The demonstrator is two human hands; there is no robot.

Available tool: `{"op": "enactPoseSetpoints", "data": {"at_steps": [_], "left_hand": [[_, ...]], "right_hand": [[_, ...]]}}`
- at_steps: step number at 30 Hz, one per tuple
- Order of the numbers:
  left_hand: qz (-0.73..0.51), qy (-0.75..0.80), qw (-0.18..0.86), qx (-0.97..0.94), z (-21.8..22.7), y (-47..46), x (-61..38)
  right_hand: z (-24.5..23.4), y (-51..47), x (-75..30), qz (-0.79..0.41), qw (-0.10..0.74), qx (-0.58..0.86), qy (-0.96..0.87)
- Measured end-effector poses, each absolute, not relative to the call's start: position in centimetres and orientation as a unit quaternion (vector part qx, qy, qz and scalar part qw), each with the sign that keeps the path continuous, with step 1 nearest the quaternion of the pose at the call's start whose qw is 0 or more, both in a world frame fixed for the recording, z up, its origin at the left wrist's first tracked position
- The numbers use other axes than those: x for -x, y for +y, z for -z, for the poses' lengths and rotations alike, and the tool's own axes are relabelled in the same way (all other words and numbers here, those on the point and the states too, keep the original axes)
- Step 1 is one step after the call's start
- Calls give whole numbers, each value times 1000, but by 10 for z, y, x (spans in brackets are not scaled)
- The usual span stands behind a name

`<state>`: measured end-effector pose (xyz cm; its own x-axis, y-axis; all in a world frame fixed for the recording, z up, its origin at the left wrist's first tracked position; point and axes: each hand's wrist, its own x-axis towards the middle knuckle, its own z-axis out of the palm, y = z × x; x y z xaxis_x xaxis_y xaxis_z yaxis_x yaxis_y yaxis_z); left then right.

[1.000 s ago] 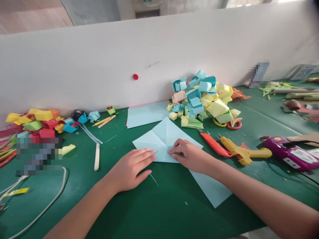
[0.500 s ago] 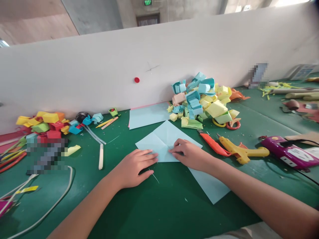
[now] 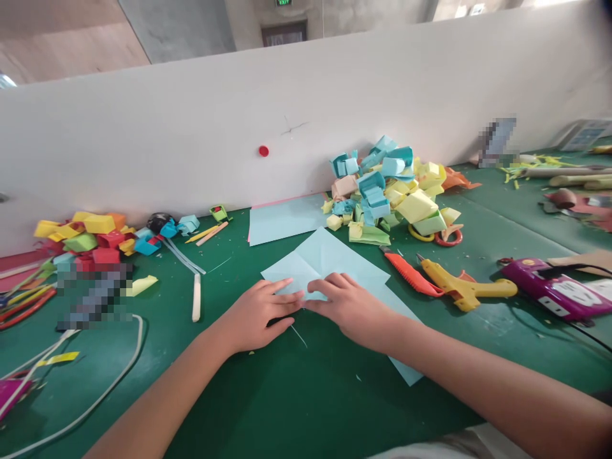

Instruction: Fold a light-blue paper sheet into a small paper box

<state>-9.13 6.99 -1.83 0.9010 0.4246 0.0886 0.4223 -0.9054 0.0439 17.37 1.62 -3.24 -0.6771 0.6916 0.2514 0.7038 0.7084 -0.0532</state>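
A creased light blue sheet of paper lies on the table in front of me, its peak pointing away. My left hand rests over the sheet's left part and near edge, fingers stretched out and apart. Close by, my right hand has its thumb and bent forefinger together at the sheet's near edge, their tips almost meeting the left fingertips. The hands cover much of that edge. A light blue paper flap shows beneath my right forearm; whether it belongs to the same sheet is hidden.
Behind lie flat blue paper and a heap of folded paper pieces. To the right are an orange cutter, scissors, a yellow glue gun and a purple device. A white cable loops at left.
My right hand has slid left and slightly nearer me along the sheet's near edge, towards my left fingertips. Less of the flap under the forearm shows. My left hand has barely moved.
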Motion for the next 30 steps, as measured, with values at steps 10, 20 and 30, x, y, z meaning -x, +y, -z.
{"op": "enactPoseSetpoints", "data": {"at_steps": [10, 20, 30], "left_hand": [[-47, 229, 35, -972, 16, 70, 90], [-29, 236, 33, -971, 16, 71, 92], [-35, 237, 56, -969, 16, 73, 92]], "right_hand": [[23, 18, -180, -115, 113, 452, -877], [9, 27, -213, -197, 116, 466, -855], [6, 22, -229, -150, 96, 468, -866]]}}
